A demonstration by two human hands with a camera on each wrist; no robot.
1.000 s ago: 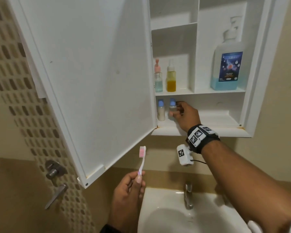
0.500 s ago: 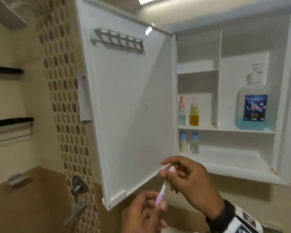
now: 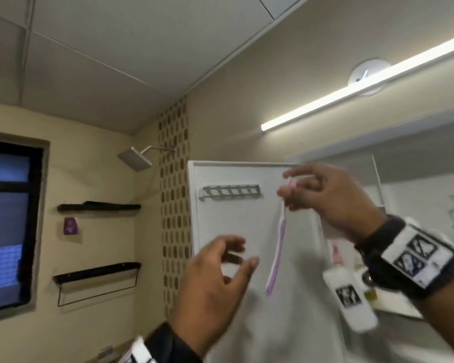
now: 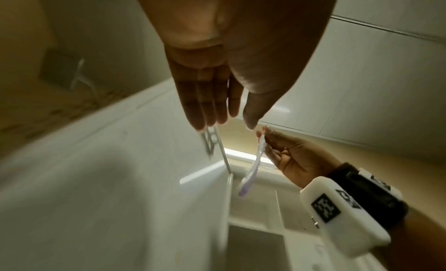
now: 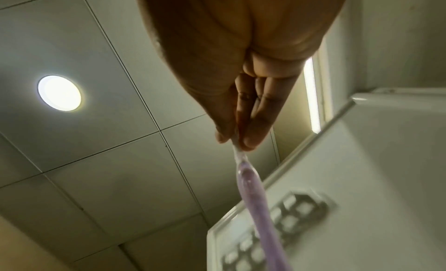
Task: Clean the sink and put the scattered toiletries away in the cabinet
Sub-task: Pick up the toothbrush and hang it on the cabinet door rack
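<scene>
One toothbrush (image 3: pixel 277 254) in play, purple-and-white handle, hanging bristle-end up in front of the open cabinet door (image 3: pixel 236 231). Right hand (image 3: pixel 328 197) pinches it near the head between thumb and fingertips; the right wrist view confirms the pinch high on the neck, handle dangling free. Left hand (image 3: pixel 215 279) is below and left, fingers loosely spread, holding nothing, not touching the brush. Slotted metal holder (image 3: pixel 231 191) is mounted high on the door's inner face, left of the brush and about level with the pinching fingers.

Step in hand, as I judge it: slot the brush into that holder. To do it well: carry it left over a slot, handle tip first, keep it vertical, lower until the head catches. Steadying the door with the free left hand should stop it swinging. The dangling handle may sway, so go slow at entry.

Writing: none readable. Wristband (image 3: pixel 417 260) shows black-and-white marker squares only; the purple tag (image 3: pixel 70 226) on the far wall is too blurred.
</scene>
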